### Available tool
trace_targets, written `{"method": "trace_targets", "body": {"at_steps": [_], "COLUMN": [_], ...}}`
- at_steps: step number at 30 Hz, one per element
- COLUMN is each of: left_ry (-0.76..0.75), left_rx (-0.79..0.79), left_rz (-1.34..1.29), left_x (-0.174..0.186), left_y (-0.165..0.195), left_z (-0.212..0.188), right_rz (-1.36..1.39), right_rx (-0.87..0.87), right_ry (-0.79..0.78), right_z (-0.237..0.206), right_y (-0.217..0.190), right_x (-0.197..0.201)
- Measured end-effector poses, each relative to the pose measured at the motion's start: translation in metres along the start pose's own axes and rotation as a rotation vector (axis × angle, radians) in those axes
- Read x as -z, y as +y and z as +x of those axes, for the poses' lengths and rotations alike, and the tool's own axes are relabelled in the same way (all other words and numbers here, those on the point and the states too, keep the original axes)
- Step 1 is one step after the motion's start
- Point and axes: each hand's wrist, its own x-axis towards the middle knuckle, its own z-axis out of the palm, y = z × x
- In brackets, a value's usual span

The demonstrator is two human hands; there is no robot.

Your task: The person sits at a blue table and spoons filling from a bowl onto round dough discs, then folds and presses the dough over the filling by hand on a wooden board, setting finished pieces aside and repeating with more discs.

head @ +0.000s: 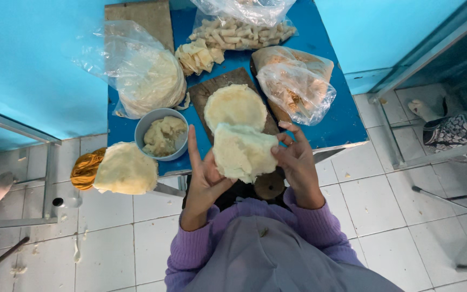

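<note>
Both hands up over the near edge of the blue table (347,116), holding one pale thin dough sheet (242,151) between them. Left hand (206,176) is open, palm up, fingers spread, supporting the sheet from the left side and underneath. Right hand (295,159) pinches the sheet's right edge, fingers curled onto it. Just beyond the sheet, a second round sheet (235,105) lies flat on a dark wooden board (204,94). Left of the board: grey bowl (142,130) with lumpy pale filling. Stack of round sheets (126,168) overhangs the table's near left corner. Far side: plastic bag of rolled pieces (241,30), bagged sheet stack (149,81) far left, another plastic bag (298,84) right.
</note>
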Motion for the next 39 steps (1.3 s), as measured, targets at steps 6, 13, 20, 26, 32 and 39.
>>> {"method": "trace_targets", "body": {"at_steps": [6,13,20,26,32,39], "left_ry": [0.015,0.056,0.025,-0.027,0.016,-0.012], "left_rx": [0.002,-0.067,-0.05,-0.04,-0.082,-0.105], "left_rz": [0.02,0.269,0.633,0.546,0.664,0.747], "left_x": [-0.002,-0.009,-0.018,-0.021,-0.023,-0.025], "left_y": [-0.001,-0.017,-0.022,-0.014,-0.01,-0.007], "left_z": [0.001,-0.011,-0.019,-0.018,-0.016,-0.019], "right_rz": [-0.358,-0.954,-0.949,-0.801,-0.751,-0.882], "right_rx": [0.195,0.743,0.708,0.482,0.386,0.628], "right_ry": [-0.036,-0.199,-0.238,-0.192,-0.217,-0.137], "right_z": [-0.003,-0.033,-0.033,-0.034,-0.033,-0.039], "right_y": [-0.005,-0.023,-0.012,-0.004,-0.005,-0.003], "right_x": [-0.015,-0.047,-0.058,-0.047,-0.046,-0.062]}}
